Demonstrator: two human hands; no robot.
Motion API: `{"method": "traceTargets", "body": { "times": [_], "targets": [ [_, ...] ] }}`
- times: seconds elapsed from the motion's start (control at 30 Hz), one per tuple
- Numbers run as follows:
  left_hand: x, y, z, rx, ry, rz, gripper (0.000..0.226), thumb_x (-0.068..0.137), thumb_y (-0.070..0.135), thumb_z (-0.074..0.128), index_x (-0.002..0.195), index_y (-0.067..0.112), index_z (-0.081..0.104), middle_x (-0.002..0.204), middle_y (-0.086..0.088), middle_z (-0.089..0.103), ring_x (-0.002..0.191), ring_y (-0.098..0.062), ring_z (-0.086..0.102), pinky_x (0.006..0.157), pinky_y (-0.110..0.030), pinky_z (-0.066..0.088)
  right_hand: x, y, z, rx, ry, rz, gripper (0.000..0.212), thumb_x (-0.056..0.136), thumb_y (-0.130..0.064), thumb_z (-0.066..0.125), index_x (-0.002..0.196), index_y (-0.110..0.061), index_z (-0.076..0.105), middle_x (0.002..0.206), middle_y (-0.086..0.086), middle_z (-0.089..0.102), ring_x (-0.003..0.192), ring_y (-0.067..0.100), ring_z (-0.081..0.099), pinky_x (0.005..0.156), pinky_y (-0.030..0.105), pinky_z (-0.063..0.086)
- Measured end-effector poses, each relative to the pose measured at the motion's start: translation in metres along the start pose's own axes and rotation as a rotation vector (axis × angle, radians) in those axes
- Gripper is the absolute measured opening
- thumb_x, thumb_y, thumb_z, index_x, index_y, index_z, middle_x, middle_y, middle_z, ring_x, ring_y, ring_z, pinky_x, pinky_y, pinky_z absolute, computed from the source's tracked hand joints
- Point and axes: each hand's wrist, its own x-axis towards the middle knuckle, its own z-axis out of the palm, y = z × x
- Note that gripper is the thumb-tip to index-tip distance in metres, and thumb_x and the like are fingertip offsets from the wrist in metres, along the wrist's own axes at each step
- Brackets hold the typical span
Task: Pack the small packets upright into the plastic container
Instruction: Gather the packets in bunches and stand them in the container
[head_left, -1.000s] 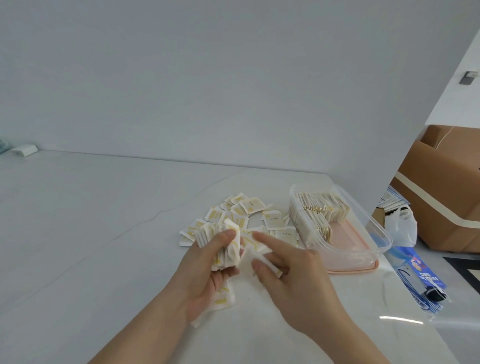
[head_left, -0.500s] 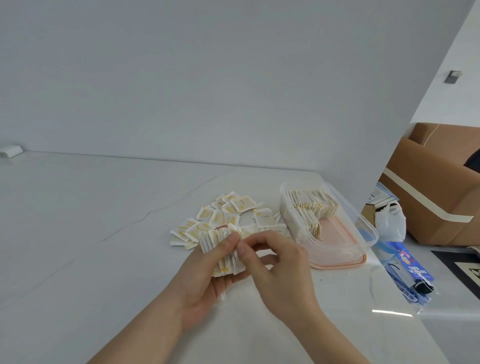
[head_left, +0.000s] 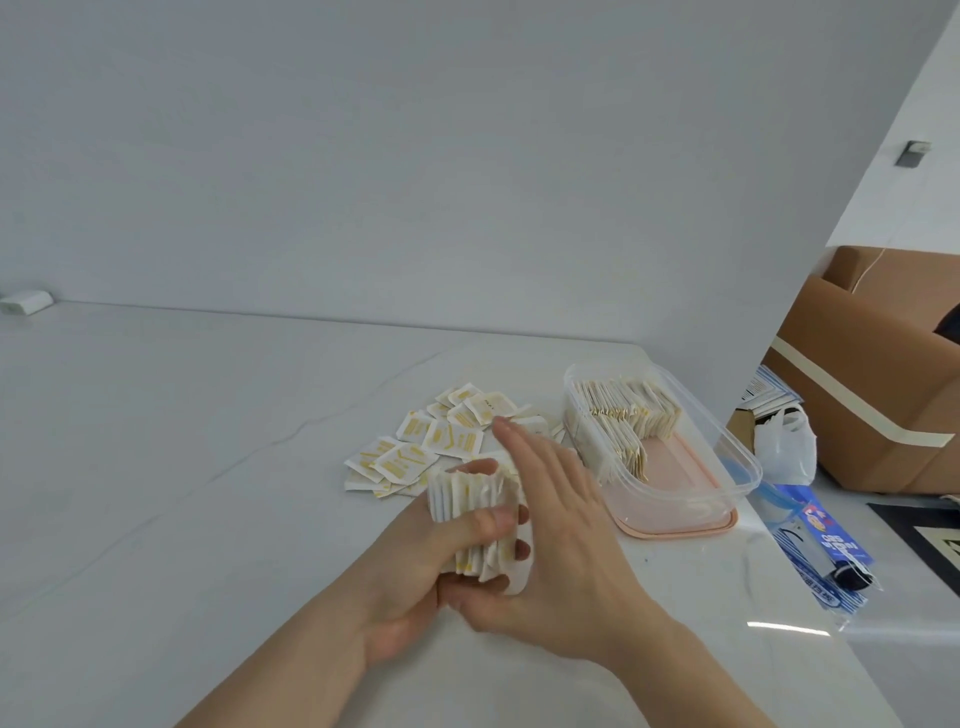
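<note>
My left hand (head_left: 415, 566) grips a stack of small white packets with yellow print (head_left: 470, 501), fingers and thumb curled round it. Flat against the stack's right side presses my right hand (head_left: 561, 540), its fingers straight and pointing away from me. Several loose packets (head_left: 441, 436) lie scattered on the white table just beyond the hands. To the right stands the clear plastic container (head_left: 727, 452) on a pink base, with rows of packets standing upright (head_left: 623, 421) in its far and left parts.
The table's right edge runs just past the container. Beyond it, lower down, are a brown cardboard box (head_left: 872, 384), a white plastic bag (head_left: 784, 447) and a blue printed packet (head_left: 826, 551). A small white object (head_left: 26, 301) sits at the far left by the wall.
My right hand stopped pinching a packet onto the stack and now lies flat against its side. The stack in my left hand has been squared up and held closer.
</note>
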Motion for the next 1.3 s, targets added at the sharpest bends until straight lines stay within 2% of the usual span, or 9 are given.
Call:
{"method": "traceTargets", "body": {
  "times": [0.17, 0.33, 0.47, 0.57, 0.77, 0.9, 1.03, 1.13, 1.3],
  "targets": [
    [-0.001, -0.005, 0.002, 0.007, -0.053, 0.008, 0.047, 0.084, 0.015, 0.07, 0.13, 0.015, 0.065, 0.111, -0.018, 0.071, 0.103, -0.031, 0.068, 0.091, -0.043, 0.055, 0.0, -0.003, 0.007, -0.033, -0.083, -0.045, 0.115, 0.069, -0.047, 0.068, 0.163, -0.014, 0.012, 0.17, -0.013, 0.01, 0.157, 0.009, 0.008, 0.123, 0.044, 0.026],
    [0.001, 0.001, -0.005, 0.04, -0.01, 0.031, 0.055, 0.081, 0.016, 0.069, 0.135, 0.021, 0.059, 0.112, -0.013, 0.072, 0.097, -0.027, 0.071, 0.082, -0.038, 0.055, -0.001, -0.001, 0.001, 0.154, -0.119, -0.011, 0.114, 0.077, -0.048, 0.074, 0.163, -0.016, 0.007, 0.168, -0.013, 0.014, 0.154, 0.012, 0.019, 0.123, 0.04, 0.022],
    [0.008, 0.016, -0.022, -0.087, 0.217, 0.057, 0.049, 0.082, 0.012, 0.069, 0.13, 0.007, 0.063, 0.104, -0.012, 0.075, 0.079, -0.021, 0.074, 0.062, -0.031, 0.058, 0.003, 0.028, 0.009, 0.163, 0.118, 0.145, 0.069, 0.094, -0.044, 0.052, 0.156, -0.02, 0.034, 0.158, -0.013, 0.034, 0.148, 0.011, 0.032, 0.119, 0.042, 0.034],
    [0.014, 0.026, -0.045, -0.224, 0.363, 0.091, 0.024, 0.095, 0.011, 0.055, 0.113, 0.003, 0.069, 0.096, -0.01, 0.074, 0.076, -0.021, 0.071, 0.065, -0.032, 0.051, 0.012, 0.051, 0.018, 0.026, 0.064, 0.321, 0.057, 0.088, -0.042, 0.057, 0.142, -0.022, 0.053, 0.155, -0.009, 0.035, 0.137, 0.011, 0.042, 0.108, 0.044, 0.045],
    [0.017, 0.032, -0.063, -0.3, 0.457, 0.154, 0.021, 0.097, 0.015, 0.053, 0.096, 0.004, 0.071, 0.088, -0.011, 0.072, 0.08, -0.023, 0.067, 0.068, -0.033, 0.045, 0.026, 0.046, 0.029, -0.29, -0.301, 0.459, 0.096, 0.083, -0.084, 0.043, 0.161, -0.035, 0.016, 0.172, -0.001, -0.001, 0.159, 0.022, -0.003, 0.127, 0.043, 0.012],
    [0.016, 0.03, -0.058, -0.269, 0.435, 0.16, 0.02, 0.096, 0.014, 0.054, 0.1, 0.003, 0.071, 0.095, -0.013, 0.072, 0.083, -0.027, 0.067, 0.069, -0.036, 0.045, 0.038, 0.042, 0.035, -0.387, -0.359, 0.497, 0.106, 0.073, -0.095, 0.034, 0.159, -0.033, 0.024, 0.171, 0.001, 0.013, 0.157, 0.026, 0.008, 0.125, 0.046, 0.014],
    [0.017, 0.029, -0.054, -0.236, 0.424, 0.156, 0.021, 0.097, 0.013, 0.052, 0.097, 0.003, 0.071, 0.092, -0.014, 0.073, 0.082, -0.027, 0.066, 0.069, -0.036, 0.044, 0.04, 0.047, 0.038, -0.386, -0.309, 0.495, 0.094, 0.075, -0.093, 0.041, 0.149, -0.036, 0.041, 0.163, -0.005, 0.028, 0.152, 0.021, 0.019, 0.121, 0.043, 0.019],
    [0.019, 0.025, -0.053, -0.205, 0.416, 0.148, 0.021, 0.096, 0.012, 0.052, 0.1, 0.002, 0.071, 0.095, -0.012, 0.074, 0.077, -0.023, 0.069, 0.067, -0.036, 0.044, 0.038, 0.053, 0.039, -0.365, -0.262, 0.474, 0.083, 0.08, -0.088, 0.043, 0.146, -0.038, 0.045, 0.166, -0.005, 0.023, 0.153, 0.019, 0.014, 0.122, 0.043, 0.018],
    [0.021, 0.021, -0.055, -0.184, 0.401, 0.138, 0.025, 0.096, 0.013, 0.053, 0.11, -0.001, 0.069, 0.098, -0.012, 0.074, 0.074, -0.02, 0.072, 0.068, -0.036, 0.045, 0.037, 0.053, 0.045, -0.306, -0.311, 0.353, 0.102, 0.079, -0.094, 0.011, 0.16, -0.033, 0.024, 0.172, -0.004, 0.004, 0.158, 0.016, -0.005, 0.128, 0.044, 0.0]
  ]
}}
